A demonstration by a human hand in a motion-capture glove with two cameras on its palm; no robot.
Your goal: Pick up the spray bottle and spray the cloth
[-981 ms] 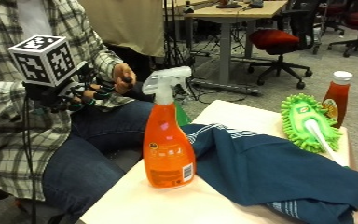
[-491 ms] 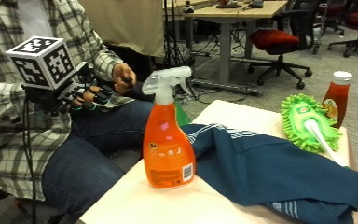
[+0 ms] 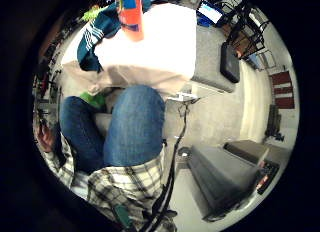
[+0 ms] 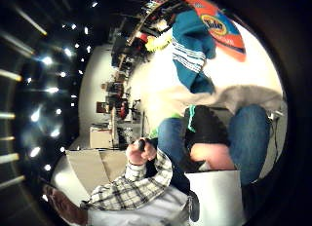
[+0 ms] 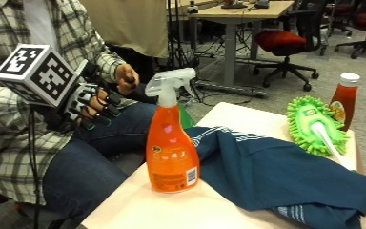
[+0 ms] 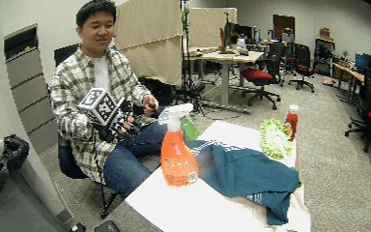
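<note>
With our gloved right hand [image 5: 94, 107] hanging over the lap, fingers loosely curled on nothing, the spray bottle [image 5: 169, 143] stands upright at the table's near edge (cloth [image 5: 278, 174] touching it at three o'clock), so a hasty reach could topple it.

A green duster [image 5: 315, 125] lies beside what looks like a ketchup bottle [image 5: 343, 99].

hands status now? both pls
Right hand: fingers loosely curled, holding nothing, off the table, clear of the spray bottle.
Left hand: bare, gripping a small dark object; what it is cannot be told.
</note>
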